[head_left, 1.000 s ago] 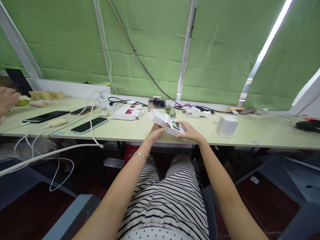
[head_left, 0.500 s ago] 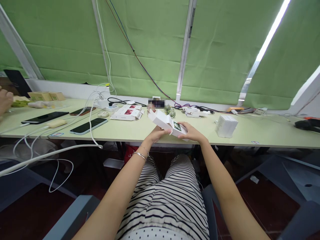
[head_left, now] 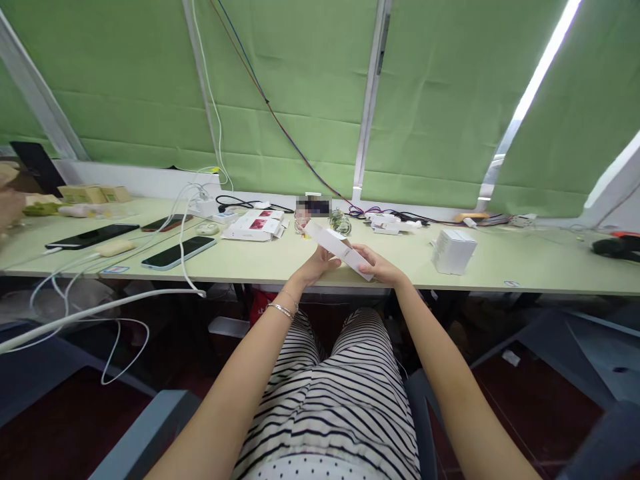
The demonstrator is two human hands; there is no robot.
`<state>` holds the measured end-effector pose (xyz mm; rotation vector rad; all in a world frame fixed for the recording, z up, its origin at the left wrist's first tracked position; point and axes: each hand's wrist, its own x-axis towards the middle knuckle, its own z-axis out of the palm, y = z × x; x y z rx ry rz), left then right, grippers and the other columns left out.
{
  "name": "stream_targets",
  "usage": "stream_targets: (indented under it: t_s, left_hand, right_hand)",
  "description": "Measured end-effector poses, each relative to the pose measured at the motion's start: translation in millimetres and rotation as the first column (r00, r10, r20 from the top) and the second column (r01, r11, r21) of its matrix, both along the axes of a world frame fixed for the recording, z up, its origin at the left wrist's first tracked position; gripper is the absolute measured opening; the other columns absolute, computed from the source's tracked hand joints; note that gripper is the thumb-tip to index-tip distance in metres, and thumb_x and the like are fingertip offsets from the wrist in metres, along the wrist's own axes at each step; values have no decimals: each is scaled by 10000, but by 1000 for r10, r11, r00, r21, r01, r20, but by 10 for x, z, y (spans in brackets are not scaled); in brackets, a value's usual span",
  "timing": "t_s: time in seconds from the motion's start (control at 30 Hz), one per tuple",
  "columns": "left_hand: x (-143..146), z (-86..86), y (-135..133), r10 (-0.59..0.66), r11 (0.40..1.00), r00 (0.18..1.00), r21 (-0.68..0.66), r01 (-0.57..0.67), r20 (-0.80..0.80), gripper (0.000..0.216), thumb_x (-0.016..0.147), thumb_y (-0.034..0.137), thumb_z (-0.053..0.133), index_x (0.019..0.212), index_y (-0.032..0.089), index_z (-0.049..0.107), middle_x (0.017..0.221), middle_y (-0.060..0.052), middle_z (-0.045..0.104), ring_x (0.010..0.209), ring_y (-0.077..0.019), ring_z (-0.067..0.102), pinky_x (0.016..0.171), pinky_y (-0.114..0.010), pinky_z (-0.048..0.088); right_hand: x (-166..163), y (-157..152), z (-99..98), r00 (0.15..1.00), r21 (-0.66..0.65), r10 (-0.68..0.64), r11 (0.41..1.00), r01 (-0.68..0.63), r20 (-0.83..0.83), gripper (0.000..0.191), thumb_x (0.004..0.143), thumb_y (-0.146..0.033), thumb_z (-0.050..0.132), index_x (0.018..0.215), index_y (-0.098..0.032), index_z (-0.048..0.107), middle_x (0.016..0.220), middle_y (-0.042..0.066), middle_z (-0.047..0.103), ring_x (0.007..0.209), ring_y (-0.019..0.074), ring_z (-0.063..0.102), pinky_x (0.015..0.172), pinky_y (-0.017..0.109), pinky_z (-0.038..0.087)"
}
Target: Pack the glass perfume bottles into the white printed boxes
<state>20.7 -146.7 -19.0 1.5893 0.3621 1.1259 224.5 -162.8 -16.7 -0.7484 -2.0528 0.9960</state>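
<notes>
Both of my hands hold a long white carton [head_left: 336, 247] above the near edge of the pale green table [head_left: 525, 273]. My left hand [head_left: 315, 268] grips it from below at its near left side, fingers curled around it. My right hand [head_left: 376, 267] holds its right end with fingers wrapped on it. The carton is tilted, its far end pointing up and left. A bracelet sits on my left wrist.
A white cube box [head_left: 453, 251] stands to the right. Flat red-and-white packs [head_left: 256, 225], several phones [head_left: 178, 251], white cables [head_left: 100, 307] and a power strip lie to the left. Another person's hand [head_left: 10, 203] shows at the far left edge. Green blinds hang behind.
The open flap of the carton has been folded down and the carton turned, so its printed face no longer shows. Both hands stayed at the table edge.
</notes>
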Motion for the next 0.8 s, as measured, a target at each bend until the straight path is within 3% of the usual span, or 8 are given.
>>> stream_targets:
  t_s: [0.17, 0.3, 0.37, 0.43, 0.5, 0.57, 0.67, 0.8]
  left_hand:
    - [26, -13, 10, 72, 997, 997, 1, -72, 38, 695, 568, 301, 788, 1172, 187, 466, 1212, -112, 558, 1149, -260, 485, 965, -397, 376]
    - [5, -56, 58, 218, 976, 976, -34, -217, 20, 579, 594, 362, 760, 1079, 163, 514, 1123, -100, 608, 1043, -258, 556, 907, -409, 419]
    - [1, -62, 64, 193, 980, 981, -37, -194, -17, 578, 608, 366, 748, 1099, 168, 515, 1132, -95, 608, 1039, -258, 561, 903, -413, 425]
    - [5, -58, 59, 141, 989, 989, -25, -142, -47, 578, 614, 356, 746, 1112, 167, 521, 1156, -99, 601, 1062, -258, 551, 923, -412, 415]
    - [10, -52, 51, 92, 996, 994, -8, -92, -64, 574, 615, 341, 749, 1117, 165, 531, 1174, -106, 595, 1086, -264, 539, 941, -416, 403]
    - [14, -49, 44, 50, 999, 996, 3, -49, -71, 571, 620, 322, 749, 1126, 167, 536, 1180, -109, 595, 1105, -271, 529, 947, -419, 399]
    - [15, -49, 34, 15, 1000, 998, 1, -15, -67, 560, 626, 301, 749, 1128, 166, 541, 1167, -112, 603, 1111, -276, 527, 943, -420, 403]
    - [13, -45, 22, 3, 1000, 998, -11, -4, -67, 559, 624, 296, 753, 1124, 159, 546, 1158, -117, 609, 1100, -282, 535, 935, -419, 406]
  right_hand:
    - [-88, 18, -54, 999, -87, -5, 996, 2, -38, 860, 669, -759, 453, 1341, -241, 310, 1367, 76, 429, 1218, 255, 445, 978, 385, 409]
    - [-75, 46, 22, 982, 67, -184, 980, 186, -42, 719, 747, -683, 441, 1312, -245, 361, 1363, 75, 428, 1262, 234, 395, 1044, 413, 343]
    - [-45, -10, 123, 936, 183, -334, 919, 350, -113, 704, 780, -639, 439, 1347, -247, 294, 1416, 81, 347, 1297, 238, 344, 1054, 440, 324]
    - [-31, -131, 252, 875, 320, -441, 814, 484, -200, 672, 831, -589, 392, 1387, -266, 199, 1469, 60, 240, 1340, 234, 265, 1075, 459, 285]
    - [-47, -288, 381, 832, 459, -502, 697, 551, -236, 624, 872, -539, 334, 1409, -297, 128, 1495, 19, 174, 1372, 231, 177, 1103, 486, 215]
    - [-91, -430, 479, 818, 554, -531, 622, 554, -222, 594, 892, -507, 295, 1417, -317, 94, 1501, -13, 152, 1385, 233, 124, 1118, 502, 157]
    - [-163, -534, 535, 840, 634, -509, 590, 500, -188, 555, 906, -485, 264, 1415, -316, 125, 1488, -17, 197, 1382, 226, 135, 1131, 477, 139]
    - [-186, -508, 509, 839, 672, -506, 551, 494, -201, 518, 907, -469, 286, 1382, -267, 242, 1415, 44, 340, 1332, 234, 269, 1109, 443, 220]
